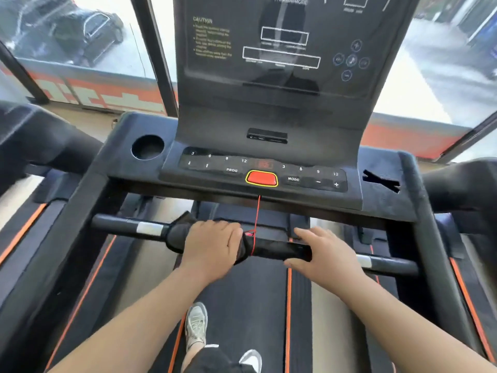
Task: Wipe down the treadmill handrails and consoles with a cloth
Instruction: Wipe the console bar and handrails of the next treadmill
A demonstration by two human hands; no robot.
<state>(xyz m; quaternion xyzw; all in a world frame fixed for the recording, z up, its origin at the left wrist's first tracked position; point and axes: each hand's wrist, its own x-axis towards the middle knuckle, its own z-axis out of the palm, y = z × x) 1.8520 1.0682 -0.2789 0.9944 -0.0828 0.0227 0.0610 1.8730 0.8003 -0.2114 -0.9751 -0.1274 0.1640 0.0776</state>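
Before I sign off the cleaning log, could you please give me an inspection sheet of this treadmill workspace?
Surface: front handrail, dark, silver sensor bands.
Job's things: dark cloth wrapped round the handrail; console above.
Clutter: black cross-shaped patch in the right tray.
Hands: left hand presses the cloth; right hand grips its right end.
Cables: red safety cord hangs from the console to the handrail.
Surroundings: windows, parked cars outside.
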